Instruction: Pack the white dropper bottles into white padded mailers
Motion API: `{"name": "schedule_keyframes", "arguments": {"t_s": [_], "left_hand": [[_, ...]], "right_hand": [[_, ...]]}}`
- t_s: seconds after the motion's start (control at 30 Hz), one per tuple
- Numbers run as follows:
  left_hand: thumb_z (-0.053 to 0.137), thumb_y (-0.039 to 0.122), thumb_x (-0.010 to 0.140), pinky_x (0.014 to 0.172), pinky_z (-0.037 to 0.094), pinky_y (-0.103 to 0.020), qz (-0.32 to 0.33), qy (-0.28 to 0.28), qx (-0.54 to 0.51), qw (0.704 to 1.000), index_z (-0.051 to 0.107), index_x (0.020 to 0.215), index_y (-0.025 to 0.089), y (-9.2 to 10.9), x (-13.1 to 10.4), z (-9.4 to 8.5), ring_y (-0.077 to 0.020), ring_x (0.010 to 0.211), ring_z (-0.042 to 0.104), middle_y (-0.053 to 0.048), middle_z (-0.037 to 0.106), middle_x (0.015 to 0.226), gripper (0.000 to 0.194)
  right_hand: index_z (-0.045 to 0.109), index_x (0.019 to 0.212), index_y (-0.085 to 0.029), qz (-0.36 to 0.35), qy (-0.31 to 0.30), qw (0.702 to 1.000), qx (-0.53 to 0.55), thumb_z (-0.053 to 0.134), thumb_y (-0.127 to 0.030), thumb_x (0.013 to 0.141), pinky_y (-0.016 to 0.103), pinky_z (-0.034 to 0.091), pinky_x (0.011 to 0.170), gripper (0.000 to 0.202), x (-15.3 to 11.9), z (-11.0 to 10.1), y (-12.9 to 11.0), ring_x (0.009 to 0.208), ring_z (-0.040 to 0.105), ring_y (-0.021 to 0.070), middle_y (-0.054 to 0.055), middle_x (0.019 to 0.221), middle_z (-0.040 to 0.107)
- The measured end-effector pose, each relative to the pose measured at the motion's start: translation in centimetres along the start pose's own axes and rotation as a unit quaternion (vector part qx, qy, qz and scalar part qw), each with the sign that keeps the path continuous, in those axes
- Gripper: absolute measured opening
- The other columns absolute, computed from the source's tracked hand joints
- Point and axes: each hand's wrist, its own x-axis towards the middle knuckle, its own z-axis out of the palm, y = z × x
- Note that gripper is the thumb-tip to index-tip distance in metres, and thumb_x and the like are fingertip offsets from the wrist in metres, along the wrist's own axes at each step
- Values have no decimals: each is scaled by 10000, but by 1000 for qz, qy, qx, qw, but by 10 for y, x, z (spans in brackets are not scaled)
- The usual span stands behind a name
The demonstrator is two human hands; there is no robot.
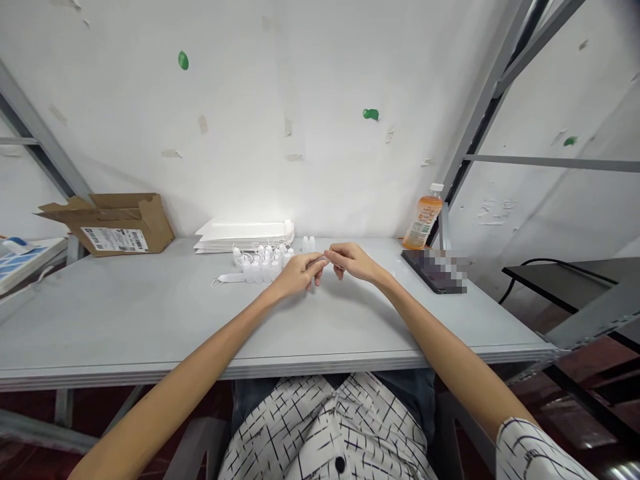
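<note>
Above the middle of the table, my left hand and my right hand meet at the fingertips. Both are closed in a pinch, and whatever small thing sits between them is too hidden to make out. Just left of my left hand stands a cluster of small white bottles, partly covered by that hand. A flat white strip with a loop lies at the cluster's left side. Behind my hands, near the wall, two more white bottles stand upright.
White sheets are stacked by the wall behind the bottles. An open cardboard box stands at the back left of the grey table. At right are an orange drink bottle and a dark flat device, partly blurred out.
</note>
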Motion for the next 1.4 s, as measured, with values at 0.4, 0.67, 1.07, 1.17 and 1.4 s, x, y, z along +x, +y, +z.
{"name": "schedule_keyframes", "arguments": {"t_s": [0.4,0.67,1.07,1.17,1.4], "left_hand": [[457,407,928,532,374,-227,33,54,135,989,620,783,165,5,-1,-1,-115,555,509,9,573,623,326],[440,392,950,563,362,-245,24,38,186,981,710,970,171,-1,-3,0,-121,534,456,12,602,631,349],[496,434,922,645,416,-267,-10,101,219,970,669,1058,189,-8,4,-7,-152,591,601,-15,705,779,329],[545,449,890,656,420,-276,-32,100,252,962,658,1000,207,-8,3,-8,-164,609,618,-10,712,779,289],[560,435,879,663,446,-276,-38,107,236,965,605,1001,221,-6,2,-8,-150,563,640,3,721,825,251]], "right_hand": [[532,749,-176,24,-7,995,96,608,-647,850,275,547,565,488,1,-5,1,555,624,136,-10,615,568],[476,732,-185,33,-35,997,65,551,-647,889,267,525,529,493,2,6,8,501,626,132,-19,619,562],[568,830,-168,34,91,988,117,588,-617,882,237,481,439,452,5,-8,1,406,560,106,-63,540,471],[579,792,-160,15,104,987,120,747,-519,788,242,509,451,396,3,-16,-4,451,590,108,-23,621,561],[622,881,-158,19,134,987,88,676,-294,832,222,490,400,154,4,-16,-2,477,567,89,11,737,600]]}}
